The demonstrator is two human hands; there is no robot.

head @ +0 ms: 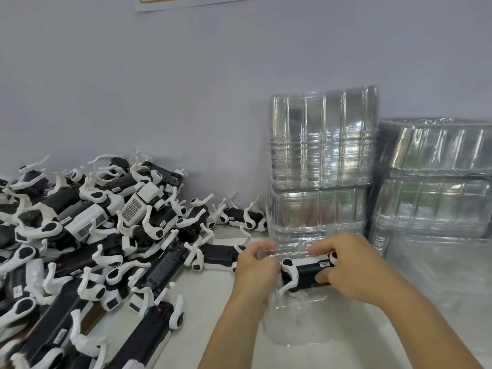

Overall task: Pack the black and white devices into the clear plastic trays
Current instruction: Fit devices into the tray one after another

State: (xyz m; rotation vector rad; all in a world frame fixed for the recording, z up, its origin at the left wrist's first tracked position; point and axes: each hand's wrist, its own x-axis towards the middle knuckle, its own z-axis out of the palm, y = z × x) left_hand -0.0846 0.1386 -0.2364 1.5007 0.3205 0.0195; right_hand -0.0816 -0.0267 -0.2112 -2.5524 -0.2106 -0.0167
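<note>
Gripping 1 black and white device (306, 272) from both ends: right hand (348, 270) curled round its right end, left hand (255, 267) curled on the clear tray (295, 323) edge at its left end. Device sits over that tray's far edge. Left of the tray, device pile (87, 243); behind it, tray stacks (322, 161); bare tabletop (202, 296) strip between pile and tray.

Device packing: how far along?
Done: no filled tray in view. In hand: both hands, left hand and right hand, hold one device over a clear tray. Left: the big device pile and the empty tray stacks. Looks like early going.
</note>
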